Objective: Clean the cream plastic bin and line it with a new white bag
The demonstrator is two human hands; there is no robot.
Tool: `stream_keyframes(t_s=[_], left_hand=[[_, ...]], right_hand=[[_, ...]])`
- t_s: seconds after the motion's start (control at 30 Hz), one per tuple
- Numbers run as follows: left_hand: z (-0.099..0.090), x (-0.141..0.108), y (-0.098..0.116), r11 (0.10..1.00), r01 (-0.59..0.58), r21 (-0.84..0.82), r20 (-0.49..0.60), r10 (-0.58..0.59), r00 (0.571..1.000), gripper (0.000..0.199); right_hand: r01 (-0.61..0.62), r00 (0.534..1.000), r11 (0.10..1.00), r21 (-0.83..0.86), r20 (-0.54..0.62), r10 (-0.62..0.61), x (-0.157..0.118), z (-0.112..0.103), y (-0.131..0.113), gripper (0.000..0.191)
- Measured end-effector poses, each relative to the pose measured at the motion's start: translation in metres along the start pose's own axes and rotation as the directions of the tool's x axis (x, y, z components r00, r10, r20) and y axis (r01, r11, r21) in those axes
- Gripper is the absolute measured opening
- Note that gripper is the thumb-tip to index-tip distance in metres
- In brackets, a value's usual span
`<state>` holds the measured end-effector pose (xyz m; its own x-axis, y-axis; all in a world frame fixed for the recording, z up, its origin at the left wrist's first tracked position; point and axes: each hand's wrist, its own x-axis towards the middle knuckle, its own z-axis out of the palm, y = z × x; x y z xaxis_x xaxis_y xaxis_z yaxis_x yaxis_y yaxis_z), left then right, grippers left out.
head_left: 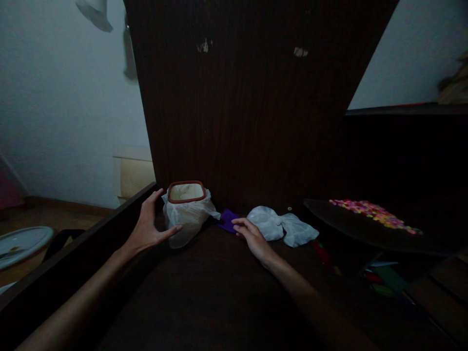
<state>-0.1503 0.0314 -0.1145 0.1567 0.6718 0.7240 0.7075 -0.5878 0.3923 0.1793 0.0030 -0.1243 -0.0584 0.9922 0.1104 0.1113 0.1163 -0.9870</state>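
Note:
A small bin (186,191) with a reddish-brown rim and a whitish plastic bag lining (188,219) hung over its sides stands at the left back of the dark wooden surface. My left hand (153,222) is open beside it, thumb and fingers spread around its left and front side. Right of the bin lies a flat purple thing (227,220) whose kind I cannot make out. My right hand (254,239) is at its right edge, fingers loosely stretched and apart; whether they touch it is unclear. A knotted white plastic bag (266,223) lies just behind the right hand.
A tall dark wooden panel (241,107) rises behind everything, and a raised ledge (91,239) runs along the left. At right, a dark shelf (340,224) bears many small colourful pieces (376,214). A white round-topped item (27,243) stands beyond the ledge.

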Motion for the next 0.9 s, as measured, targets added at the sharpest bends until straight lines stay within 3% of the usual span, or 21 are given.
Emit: stream_keyframes(t_s=[0.13, 0.23, 0.4, 0.63, 0.77, 0.9], left_hand=[[0.005, 0.01, 0.026, 0.959, -0.246, 0.141, -0.039, 0.254, 0.967, 0.09], [0.018, 0.017, 0.039, 0.903, -0.373, 0.213, 0.043, 0.373, 0.927, 0.074], [0.043, 0.022, 0.039, 0.894, -0.372, 0.25, 0.178, 0.335, 0.925, 0.058], [0.048, 0.022, 0.03, 0.922, -0.32, 0.22, 0.148, 0.292, 0.945, 0.06], [0.041, 0.016, 0.046, 0.901, -0.404, 0.157, 0.177, 0.377, 0.909, 0.062], [0.038, 0.003, 0.072, 0.89, -0.455, 0.019, 0.272, 0.433, 0.859, 0.042]], right_hand=[[0.013, 1.0, 0.997, -0.071, 0.02, -0.012, -0.007, -0.005, 0.0, 0.027], [0.036, 0.999, 0.993, -0.116, 0.036, -0.032, -0.011, -0.006, 0.001, 0.027], [0.091, 0.993, 0.978, -0.188, 0.086, -0.076, -0.022, -0.007, 0.003, 0.021], [0.176, 0.979, 0.933, -0.313, 0.153, -0.134, -0.04, -0.019, 0.002, 0.015], [0.271, 0.957, 0.82, -0.504, 0.237, -0.17, -0.049, -0.027, -0.004, 0.018], [0.348, 0.926, 0.653, -0.672, 0.355, -0.128, -0.056, -0.032, -0.018, 0.025]])
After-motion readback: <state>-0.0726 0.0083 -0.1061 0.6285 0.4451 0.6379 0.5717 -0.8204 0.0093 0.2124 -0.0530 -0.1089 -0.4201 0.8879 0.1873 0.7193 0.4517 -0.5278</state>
